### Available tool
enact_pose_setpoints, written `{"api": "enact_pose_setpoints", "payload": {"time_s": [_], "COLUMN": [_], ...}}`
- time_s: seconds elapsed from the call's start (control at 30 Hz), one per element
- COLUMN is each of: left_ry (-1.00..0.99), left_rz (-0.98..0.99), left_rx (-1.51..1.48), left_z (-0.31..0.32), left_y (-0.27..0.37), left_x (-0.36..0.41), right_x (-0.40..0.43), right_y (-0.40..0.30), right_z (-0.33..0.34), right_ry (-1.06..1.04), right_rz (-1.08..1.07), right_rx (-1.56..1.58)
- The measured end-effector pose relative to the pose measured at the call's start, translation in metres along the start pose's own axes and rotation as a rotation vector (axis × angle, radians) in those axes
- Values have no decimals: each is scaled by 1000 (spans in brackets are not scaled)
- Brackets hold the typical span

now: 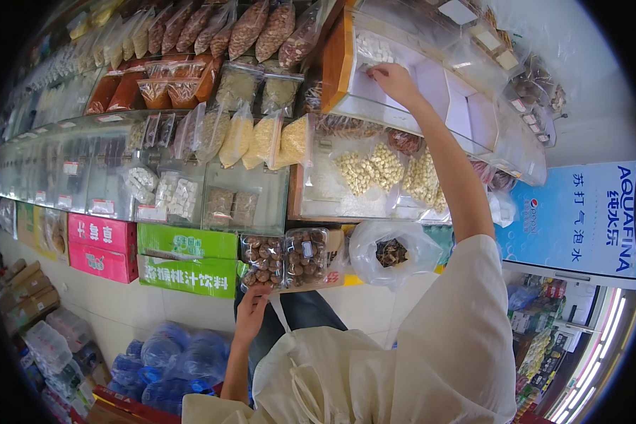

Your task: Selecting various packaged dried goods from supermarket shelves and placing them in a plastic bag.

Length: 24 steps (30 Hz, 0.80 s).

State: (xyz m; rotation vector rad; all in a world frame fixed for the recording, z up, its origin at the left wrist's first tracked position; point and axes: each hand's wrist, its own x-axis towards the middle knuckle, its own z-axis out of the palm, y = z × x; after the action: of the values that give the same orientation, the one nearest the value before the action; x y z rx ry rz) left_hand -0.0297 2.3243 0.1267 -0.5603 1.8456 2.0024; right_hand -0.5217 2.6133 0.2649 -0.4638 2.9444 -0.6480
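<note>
My right hand (393,82) reaches into a white-lined display bin (429,85) with a wooden end and a glass front. Its fingers are bent at a small dark bit, beside white pieces in clear plastic (373,49); whether they grip anything is unclear. My left hand (253,310) is low in front of me, fingers curled near the front edge of a clear pack of round brown nuts (263,257). Another such pack (306,254) stands to its right. Bags of pale kernels (370,168) lie on the lower shelf under my right forearm.
Bagged dry goods (244,29) fill the shelves at the upper left. Green (188,273) and pink cartons (102,248) stand below them. An open plastic bag of dark dried pieces (391,253) is near my right side. Blue water bottles (164,355) stand at the lower left, a drinks fridge (567,212) at the right.
</note>
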Motion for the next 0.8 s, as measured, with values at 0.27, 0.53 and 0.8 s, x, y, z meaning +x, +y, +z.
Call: {"api": "enact_pose_setpoints", "payload": {"time_s": [0.27, 0.53, 0.8], "left_ry": [5, 559, 606], "left_rz": [92, 424, 207], "left_rx": [4, 517, 656], "left_z": [-34, -151, -206], "left_y": [-3, 63, 83], "left_x": [2, 80, 153], "right_x": [-25, -135, -173], "right_y": [-21, -156, -206], "right_z": [6, -13, 42], "right_ry": [117, 339, 152], "right_rz": [-131, -161, -52], "right_rx": [-46, 92, 125]}}
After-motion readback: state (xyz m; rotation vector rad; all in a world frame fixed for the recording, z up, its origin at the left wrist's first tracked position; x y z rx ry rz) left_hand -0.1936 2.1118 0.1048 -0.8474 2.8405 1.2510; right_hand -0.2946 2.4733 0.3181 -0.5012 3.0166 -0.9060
